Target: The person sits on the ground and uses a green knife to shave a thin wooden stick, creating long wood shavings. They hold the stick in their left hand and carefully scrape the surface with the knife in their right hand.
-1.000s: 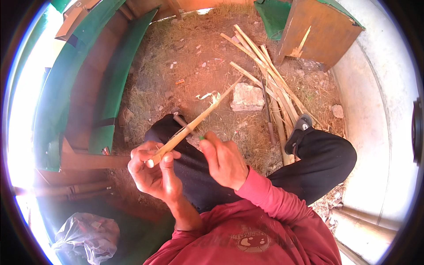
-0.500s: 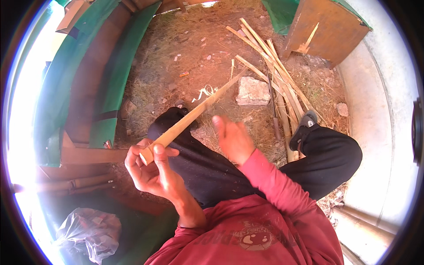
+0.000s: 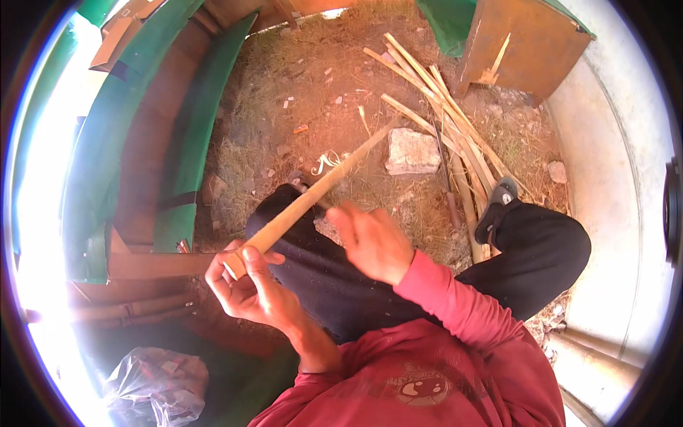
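A long pale bamboo strip (image 3: 306, 201) slants up and away from me, its near end gripped between thumb and fingers of my left hand (image 3: 252, 285). The far end reaches toward a whitish stone block (image 3: 413, 151) on the ground. Just right of the strip's middle is my right hand (image 3: 377, 244), smeared by motion. Its fingers point toward the strip; whether they hold anything cannot be made out. Beyond the strip, thin curled shavings (image 3: 327, 164) lie on the soil.
Several bamboo strips (image 3: 462, 135) lie piled ahead right, beside a long dark blade with a handle (image 3: 452, 206). A brown wooden board (image 3: 523, 50) stands behind them. Green-covered benches (image 3: 203, 114) line the left. A clear plastic bag (image 3: 160, 384) rests at lower left.
My right hand has shifted slightly down and closer to the strip, its fingers now pointing left. My left hand keeps its grip on the strip. The whole view has shifted a little.
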Tool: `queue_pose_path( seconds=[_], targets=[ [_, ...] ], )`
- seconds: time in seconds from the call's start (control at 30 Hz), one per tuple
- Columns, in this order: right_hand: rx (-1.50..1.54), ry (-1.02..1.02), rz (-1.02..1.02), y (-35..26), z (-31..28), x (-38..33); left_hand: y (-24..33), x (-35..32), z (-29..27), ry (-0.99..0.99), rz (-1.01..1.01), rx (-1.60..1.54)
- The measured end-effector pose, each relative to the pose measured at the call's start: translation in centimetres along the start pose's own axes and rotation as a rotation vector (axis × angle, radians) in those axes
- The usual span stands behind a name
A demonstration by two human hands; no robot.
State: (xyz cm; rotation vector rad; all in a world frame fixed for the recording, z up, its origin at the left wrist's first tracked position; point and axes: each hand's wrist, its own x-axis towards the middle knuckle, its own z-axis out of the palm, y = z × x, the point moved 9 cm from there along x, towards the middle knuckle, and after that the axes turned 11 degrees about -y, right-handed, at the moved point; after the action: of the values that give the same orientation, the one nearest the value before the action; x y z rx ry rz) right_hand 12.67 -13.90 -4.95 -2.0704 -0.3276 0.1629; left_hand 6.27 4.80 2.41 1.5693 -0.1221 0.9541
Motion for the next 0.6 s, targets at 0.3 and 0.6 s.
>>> queue_pose_path(
  seconds=[0.3, 0.6],
  targets=[
    [-0.060, 0.023, 0.082, 1.8, 1.3, 1.0, 0.7, 0.0, -0.8, 0.113, -0.058, 0.099],
    [-0.005, -0.077, -0.189, -5.3, 1.0, -0.8, 1.4, -0.1, 0.0, 0.041, -0.003, 0.070]
  ],
)
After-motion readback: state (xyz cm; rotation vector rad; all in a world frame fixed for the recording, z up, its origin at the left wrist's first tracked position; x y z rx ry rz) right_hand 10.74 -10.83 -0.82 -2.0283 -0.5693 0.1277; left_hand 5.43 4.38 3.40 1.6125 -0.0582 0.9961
